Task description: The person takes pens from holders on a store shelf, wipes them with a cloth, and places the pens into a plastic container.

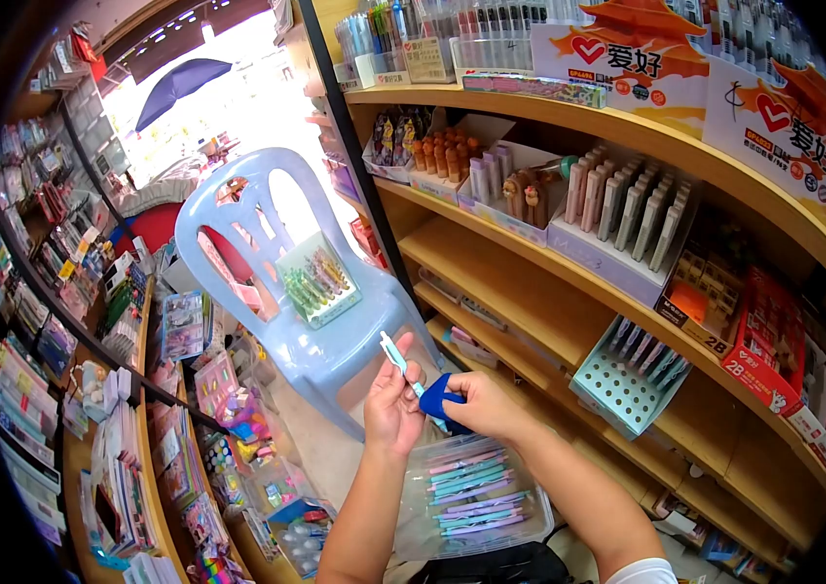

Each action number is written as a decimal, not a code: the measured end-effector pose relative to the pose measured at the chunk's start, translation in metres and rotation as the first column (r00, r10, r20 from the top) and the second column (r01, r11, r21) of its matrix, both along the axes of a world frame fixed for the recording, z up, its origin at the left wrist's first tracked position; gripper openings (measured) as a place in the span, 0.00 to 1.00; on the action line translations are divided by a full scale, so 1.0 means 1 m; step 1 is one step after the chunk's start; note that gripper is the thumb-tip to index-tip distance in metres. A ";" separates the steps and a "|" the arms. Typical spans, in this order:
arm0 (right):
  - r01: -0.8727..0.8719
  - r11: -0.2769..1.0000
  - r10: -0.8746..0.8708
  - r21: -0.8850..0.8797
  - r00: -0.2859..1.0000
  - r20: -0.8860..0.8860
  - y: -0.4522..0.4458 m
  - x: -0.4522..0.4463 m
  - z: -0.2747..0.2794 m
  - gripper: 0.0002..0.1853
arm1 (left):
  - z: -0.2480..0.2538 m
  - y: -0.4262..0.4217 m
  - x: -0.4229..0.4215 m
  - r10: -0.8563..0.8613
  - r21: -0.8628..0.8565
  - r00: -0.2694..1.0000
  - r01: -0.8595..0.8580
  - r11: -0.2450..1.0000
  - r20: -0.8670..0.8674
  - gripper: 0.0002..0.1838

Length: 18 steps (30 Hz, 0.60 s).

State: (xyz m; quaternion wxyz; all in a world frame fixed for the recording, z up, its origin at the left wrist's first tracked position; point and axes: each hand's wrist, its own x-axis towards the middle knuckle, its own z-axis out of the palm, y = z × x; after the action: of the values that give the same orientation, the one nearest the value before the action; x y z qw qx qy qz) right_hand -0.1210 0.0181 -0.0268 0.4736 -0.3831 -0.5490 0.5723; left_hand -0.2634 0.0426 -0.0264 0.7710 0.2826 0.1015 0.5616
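Observation:
My left hand (pixel 390 411) pinches a pale blue and white pen (pixel 394 354), held at a slant with its upper end pointing away from me. My right hand (pixel 483 403) grips a dark blue cloth (pixel 439 398), which is folded around the lower part of the same pen. Part of the pen is hidden under the cloth, and a little of it shows below. Under both hands is a clear plastic box (pixel 415 521) holding several pens (pixel 476 487) in pink, mint and purple, lying flat in rows.
A light blue plastic chair (pixel 311 355) stands ahead, bearing a box of pens (pixel 317 282). To the right, wooden shelves (pixel 491 263) carry pen displays and a mint dotted box (pixel 617 399) jutting past the shelf edge. Stationery-filled racks (pixel 145 428) line the left.

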 end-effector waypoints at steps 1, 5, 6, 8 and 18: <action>-0.033 0.999 0.033 0.035 0.999 0.006 0.001 0.000 0.000 0.06 | 0.000 0.000 0.000 0.000 0.001 1.000 0.000 1.000 0.002 0.24; 0.309 0.951 -0.309 -0.002 0.951 -0.033 0.008 -0.004 -0.012 0.06 | 0.003 -0.006 0.002 -0.152 0.008 0.987 0.152 0.988 0.043 0.23; 0.319 0.946 -0.319 -0.064 0.948 0.005 0.007 -0.001 -0.004 0.06 | 0.006 -0.006 0.004 -0.153 0.014 0.987 0.152 0.988 0.057 0.23; 0.294 0.946 -0.303 -0.133 0.952 -0.046 0.005 0.001 -0.001 0.06 | 0.007 -0.004 0.003 -0.143 0.023 0.987 0.142 0.990 0.076 0.23; 0.015 0.999 -0.019 0.047 0.996 0.088 -0.002 0.000 0.004 0.04 | 0.003 -0.001 -0.003 -0.100 0.010 0.993 0.099 0.995 0.068 0.25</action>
State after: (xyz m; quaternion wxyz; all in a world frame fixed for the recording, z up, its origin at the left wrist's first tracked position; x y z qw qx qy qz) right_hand -0.1210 0.0164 -0.0224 0.4625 -0.4015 -0.5792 0.5380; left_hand -0.2663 0.0414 -0.0237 0.8001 0.2706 0.0591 0.5321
